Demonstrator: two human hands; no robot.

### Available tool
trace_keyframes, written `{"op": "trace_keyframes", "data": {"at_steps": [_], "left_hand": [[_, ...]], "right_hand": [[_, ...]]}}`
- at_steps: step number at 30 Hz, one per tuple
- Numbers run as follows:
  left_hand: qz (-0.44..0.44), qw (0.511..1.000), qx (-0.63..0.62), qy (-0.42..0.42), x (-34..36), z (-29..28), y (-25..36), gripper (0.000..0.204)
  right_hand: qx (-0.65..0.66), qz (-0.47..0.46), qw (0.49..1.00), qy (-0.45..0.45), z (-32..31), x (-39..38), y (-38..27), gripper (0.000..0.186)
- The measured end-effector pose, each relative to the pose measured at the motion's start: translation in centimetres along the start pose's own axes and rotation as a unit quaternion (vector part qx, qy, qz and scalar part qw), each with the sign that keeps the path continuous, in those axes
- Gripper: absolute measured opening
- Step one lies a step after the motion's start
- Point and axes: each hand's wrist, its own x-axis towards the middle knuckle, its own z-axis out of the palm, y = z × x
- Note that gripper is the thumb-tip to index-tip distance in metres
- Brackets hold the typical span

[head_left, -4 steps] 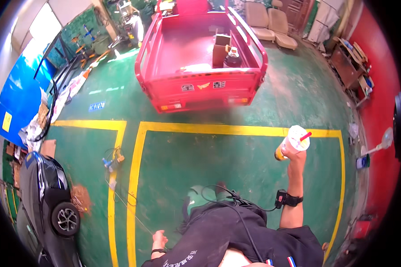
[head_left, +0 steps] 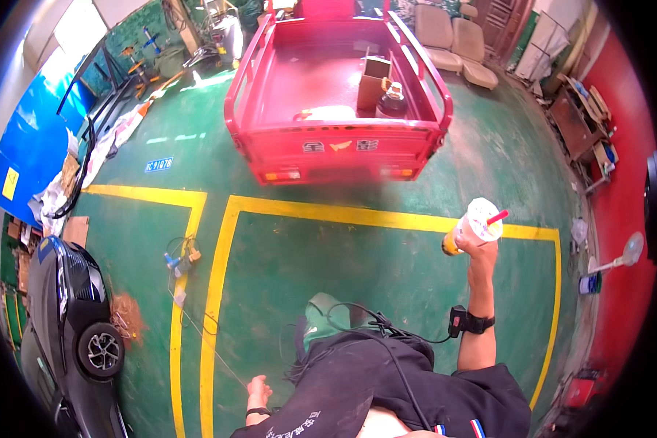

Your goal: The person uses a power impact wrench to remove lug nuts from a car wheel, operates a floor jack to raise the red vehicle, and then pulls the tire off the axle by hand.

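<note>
My right hand (head_left: 476,252) is closed around a clear plastic cup (head_left: 469,228) with a white lid and red straw, held upright at the right. My left hand (head_left: 259,388) hangs low at the left with fingers curled; what they hold, if anything, is too small to make out. A thin cord (head_left: 210,343) runs across the green floor beside it, contact unclear. Black cables (head_left: 390,350) cross my dark clothing, leading toward a band on my right wrist.
A red cargo tricycle (head_left: 270,146) with a box and canister stands ahead. A dark car (head_left: 66,306) and blue panel (head_left: 22,153) line the left. Seats (head_left: 467,51) stand at the back; a fan (head_left: 631,248) and cluttered shelf (head_left: 577,124) are along the right wall.
The view has turned slightly, tilting the yellow floor lines and shifting the tricycle right. The cup and my right hand appear slightly further left and higher; both hands keep their finger positions.
</note>
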Motion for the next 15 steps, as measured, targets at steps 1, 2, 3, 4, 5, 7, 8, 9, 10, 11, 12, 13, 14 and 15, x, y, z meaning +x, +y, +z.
{"op": "trace_keyframes", "data": {"at_steps": [1, 2, 3, 4, 5, 7, 8, 9, 10, 11, 12, 13, 14, 15], "left_hand": [[0.000, 1.000, -0.001, 0.005, -0.3, 1.4, 1.3, 0.028], [0.001, 1.000, -0.002, 0.010, -0.4, 2.8, 2.8, 0.030], [-0.003, 1.000, -0.005, 0.009, -0.5, 4.4, 4.4, 0.030], [0.005, 1.000, -0.015, 0.022, -0.5, 5.6, 6.0, 0.019], [0.013, 0.999, -0.025, 0.035, -0.2, 6.6, 7.5, 0.020], [0.006, 0.999, -0.027, 0.034, 0.9, 8.4, 10.6, 0.020], [0.002, 0.999, -0.030, 0.033, 1.4, 9.3, 12.4, 0.020], [0.001, 0.999, -0.029, 0.032, 2.1, 10.2, 14.5, 0.020], [0.001, 0.999, -0.033, 0.017, 2.0, 11.6, 17.1, 0.020], [0.003, 0.999, -0.035, 0.002, 1.8, 12.7, 19.6, 0.020], [0.019, 0.999, -0.036, -0.013, 2.1, 13.6, 22.0, 0.019], [0.047, 0.998, -0.013, -0.028, 1.5, 14.0, 24.8, 0.016], [0.079, 0.997, -0.010, -0.020, 1.1, 14.2, 27.6, 0.017], [0.094, 0.995, -0.011, -0.036, 0.2, 14.7, 30.5, 0.027]], "right_hand": [[0.001, 0.018, 0.999, -0.027, 1.3, 2.2, 0.7, 0.068], [-0.001, 0.018, 0.999, -0.033, 2.8, 4.1, 1.1, 0.068], [-0.013, 0.021, 0.998, -0.049, 4.5, 6.0, 1.4, 0.069], [-0.026, 0.026, 0.997, -0.062, 6.0, 7.5, 1.9, 0.069], [-0.036, 0.036, 0.996, -0.067, 7.4, 9.1, 2.7, 0.070], [-0.034, 0.027, 0.997, -0.067, 10.4, 11.8, 3.8, 0.069], [-0.028, 0.016, 0.997, -0.067, 12.0, 13.2, 4.1, 0.069], [-0.037, 0.026, 0.997, -0.063, 13.8, 14.9, 4.2, 0.068], [-0.042, 0.026, 0.997, -0.065, 15.3, 16.8, 4.1, 0.068], [-0.040, 0.011, 0.997, -0.069, 16.5, 18.5, 4.0, 0.068], [-0.037, -0.005, 0.997, -0.075, 17.8, 20.3, 3.8, 0.068], [-0.032, -0.016, 0.997, -0.075, 19.3, 21.9, 3.9, 0.066], [-0.038, -0.009, 0.996, -0.077, 20.9, 23.6, 3.9, 0.066], [-0.044, -0.002, 0.995, -0.085, 22.3, 25.2, 3.9, 0.066]]}}
